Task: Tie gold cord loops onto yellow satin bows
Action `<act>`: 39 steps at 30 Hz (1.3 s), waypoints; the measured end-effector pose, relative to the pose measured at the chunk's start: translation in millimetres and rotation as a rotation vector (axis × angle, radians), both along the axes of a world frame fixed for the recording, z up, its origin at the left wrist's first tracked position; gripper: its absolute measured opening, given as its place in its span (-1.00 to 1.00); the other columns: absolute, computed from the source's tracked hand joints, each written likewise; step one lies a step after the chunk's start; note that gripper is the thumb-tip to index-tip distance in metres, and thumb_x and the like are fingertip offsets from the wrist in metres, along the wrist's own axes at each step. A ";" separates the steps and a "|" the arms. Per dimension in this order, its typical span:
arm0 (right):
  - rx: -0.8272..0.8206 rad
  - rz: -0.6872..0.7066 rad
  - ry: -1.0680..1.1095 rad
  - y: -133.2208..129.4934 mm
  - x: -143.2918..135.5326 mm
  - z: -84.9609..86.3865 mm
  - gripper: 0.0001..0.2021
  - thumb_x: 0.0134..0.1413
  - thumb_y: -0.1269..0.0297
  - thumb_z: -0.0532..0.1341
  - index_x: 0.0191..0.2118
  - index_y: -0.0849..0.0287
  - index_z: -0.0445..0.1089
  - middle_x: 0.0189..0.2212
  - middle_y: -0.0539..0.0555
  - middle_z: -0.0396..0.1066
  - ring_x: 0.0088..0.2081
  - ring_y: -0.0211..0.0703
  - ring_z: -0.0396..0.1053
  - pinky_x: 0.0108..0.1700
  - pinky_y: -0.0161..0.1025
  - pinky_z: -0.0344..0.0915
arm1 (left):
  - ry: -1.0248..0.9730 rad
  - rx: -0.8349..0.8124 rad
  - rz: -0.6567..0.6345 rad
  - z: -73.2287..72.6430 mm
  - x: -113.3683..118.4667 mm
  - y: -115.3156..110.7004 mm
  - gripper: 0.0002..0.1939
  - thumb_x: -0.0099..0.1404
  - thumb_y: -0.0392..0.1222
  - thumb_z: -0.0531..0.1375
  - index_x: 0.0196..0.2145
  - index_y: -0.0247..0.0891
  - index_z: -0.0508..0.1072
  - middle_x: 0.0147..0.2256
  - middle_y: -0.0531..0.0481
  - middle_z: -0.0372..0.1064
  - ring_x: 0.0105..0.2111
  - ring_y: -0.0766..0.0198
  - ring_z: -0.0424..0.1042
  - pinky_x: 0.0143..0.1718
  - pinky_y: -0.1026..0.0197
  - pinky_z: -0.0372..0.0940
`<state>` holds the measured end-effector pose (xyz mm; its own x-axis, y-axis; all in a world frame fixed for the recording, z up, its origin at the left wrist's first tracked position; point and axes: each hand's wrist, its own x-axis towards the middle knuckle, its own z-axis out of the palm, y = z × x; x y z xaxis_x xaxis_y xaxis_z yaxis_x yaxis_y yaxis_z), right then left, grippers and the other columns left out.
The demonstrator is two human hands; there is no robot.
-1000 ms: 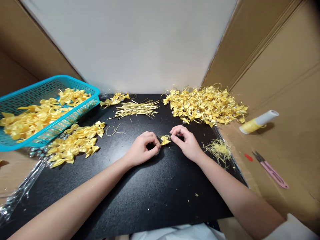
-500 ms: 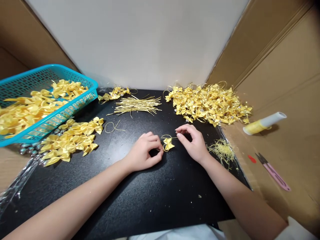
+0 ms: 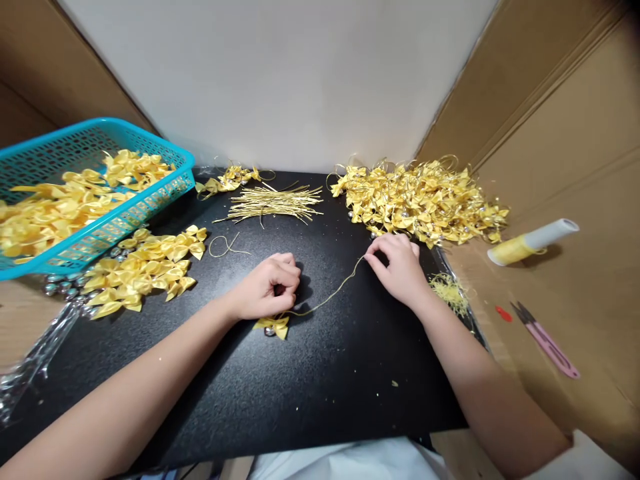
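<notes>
Head view: the right hand (image 3: pixel 397 267) has thumb and forefinger brought together in a pinch on the far end of a thin yellow thread (image 3: pixel 330 293), its other fingers loosely bent. The left hand (image 3: pixel 267 287) is curled over the bench (image 3: pixel 320 400), fingers folded inward; their tips are hidden, so I cannot tell whether they are closed on anything. The yellow bow (image 3: pixel 280 325) lies just on the wearer's side of the left fingers, close under the hand, with a silvery bell (image 3: pixel 269 331) at its middle. The thread runs from beside the left fingers to the right fingertips in a slack curve. Past the left fingers lie gold cords (image 3: pixel 280 203); farther left are loose bows (image 3: pixel 150 267). A heap of corded bows (image 3: pixel 415 200) sits beyond the right fingers, and pink-handled snips (image 3: pixel 550 347) lie well out to their right. The bow should be very light and soft, its shiny ribbon likely a little slippery and easily creased; the bell is probably the hard, heavier part and may roll or swing it. The knotted centre looks the best hold, gripped gently rather than by the loops. The thread seems limp and fine, better nipped near its end with the fingertips and drawn softly, since a sharp tug could snap it or drag the bow.
</notes>
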<state>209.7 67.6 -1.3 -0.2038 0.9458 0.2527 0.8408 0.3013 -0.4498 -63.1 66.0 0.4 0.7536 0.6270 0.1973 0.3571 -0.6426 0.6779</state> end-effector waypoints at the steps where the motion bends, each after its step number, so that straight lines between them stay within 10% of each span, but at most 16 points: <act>1: 0.020 -0.009 0.050 0.9 2.4 2.1 -0.89 0.16 0.30 0.17 -0.40 0.12 0.36 -0.23 0.08 0.47 -0.09 0.04 0.30 -0.07 -0.02 0.09 | 0.018 0.020 0.023 -0.2 -0.1 0.9 -0.74 0.12 -0.27 0.05 -0.70 -0.23 0.18 -0.68 0.07 0.20 -0.53 0.28 0.13 -0.32 0.14 0.11; 9: 0.020 0.062 -0.106 0.8 19.1 28.9 -0.98 -0.03 0.34 0.20 -0.43 0.11 0.38 -0.28 0.09 0.47 -0.13 0.10 0.31 -0.06 0.04 0.12 | -0.006 0.157 0.484 20.6 -22.1 6.1 -0.81 0.24 -0.12 0.08 -0.51 -0.20 0.30 -0.49 0.03 0.34 -0.39 0.22 0.27 -0.27 0.14 0.20; 14: -0.100 0.420 -0.027 -20.6 -21.5 31.8 -0.91 0.06 0.23 0.30 -0.29 0.08 0.43 -0.21 0.04 0.47 -0.09 -0.02 0.32 -0.03 -0.04 0.14 | 0.088 0.151 0.279 28.9 -26.5 -20.8 -0.86 0.23 -0.09 0.19 -0.35 -0.21 0.41 -0.33 0.00 0.44 -0.27 0.19 0.35 -0.13 0.11 0.19; 20: -0.188 0.628 -0.130 -30.2 -65.1 12.4 -0.95 0.14 0.32 0.27 -0.33 0.14 0.41 -0.18 0.07 0.42 -0.09 -0.06 0.27 -0.02 -0.04 0.10 | 0.247 0.155 0.230 2.8 -14.4 -47.9 -0.77 0.26 -0.04 0.19 -0.18 -0.18 0.43 -0.11 -0.09 0.42 -0.11 0.11 0.32 -0.06 0.06 0.16; 30: -0.592 0.501 0.263 -13.8 -40.8 32.2 -0.89 0.25 0.33 0.09 -0.33 0.14 0.23 -0.58 -0.13 0.29 -0.52 -0.31 0.22 -0.39 -0.33 0.14 | 0.496 0.393 0.572 -6.8 18.4 -39.5 -0.78 0.35 -0.05 0.06 -0.30 -0.23 0.38 -0.29 -0.14 0.38 -0.26 0.06 0.30 -0.28 0.06 0.15; 39: -0.525 0.413 0.028 5.7 -9.8 72.6 -0.77 0.17 0.28 0.14 -0.49 0.18 0.33 -0.58 -0.06 0.29 -0.51 -0.30 0.20 -0.45 -0.31 0.09 | 0.610 0.342 0.679 9.4 39.7 -23.7 -0.59 0.30 0.17 0.06 -0.37 -0.27 0.37 -0.32 -0.23 0.41 -0.25 -0.08 0.35 -0.27 -0.01 0.17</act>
